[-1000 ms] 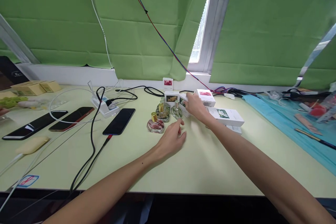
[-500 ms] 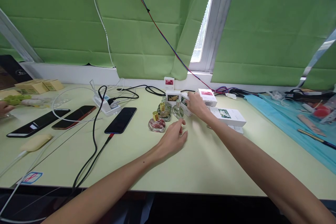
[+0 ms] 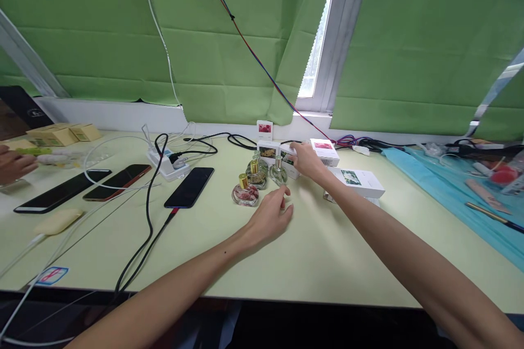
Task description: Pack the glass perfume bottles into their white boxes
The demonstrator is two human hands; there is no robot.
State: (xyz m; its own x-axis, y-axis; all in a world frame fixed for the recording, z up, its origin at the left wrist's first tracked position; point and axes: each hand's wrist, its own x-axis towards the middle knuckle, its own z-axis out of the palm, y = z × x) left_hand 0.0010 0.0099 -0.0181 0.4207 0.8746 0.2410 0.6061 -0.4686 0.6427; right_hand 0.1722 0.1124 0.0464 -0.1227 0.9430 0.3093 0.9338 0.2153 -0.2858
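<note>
My right hand (image 3: 306, 159) is closed on the upper edge of a small white box (image 3: 289, 161) with a dark green picture, which stands beside another white box (image 3: 268, 150). In front of them are glass bottles with gold caps: a clear one (image 3: 278, 173), a greenish one (image 3: 256, 175) and a pink one (image 3: 245, 194). My left hand (image 3: 271, 216) rests on the table just before the bottles, fingers loosely curled and apart, holding nothing. To the right lie a pink-pictured box (image 3: 325, 151) and a long white box (image 3: 358, 181).
Phones (image 3: 189, 187) and a power strip (image 3: 168, 165) with cables lie to the left. Another person's hand (image 3: 15, 164) shows at the far left. A blue plastic sheet (image 3: 442, 191) covers the right side. A small box (image 3: 265, 130) stands by the wall.
The box under my right hand has turned and now sits closer in line with its neighbour. The other person's hand has come further into view at the left. My left hand is nearly unmoved.
</note>
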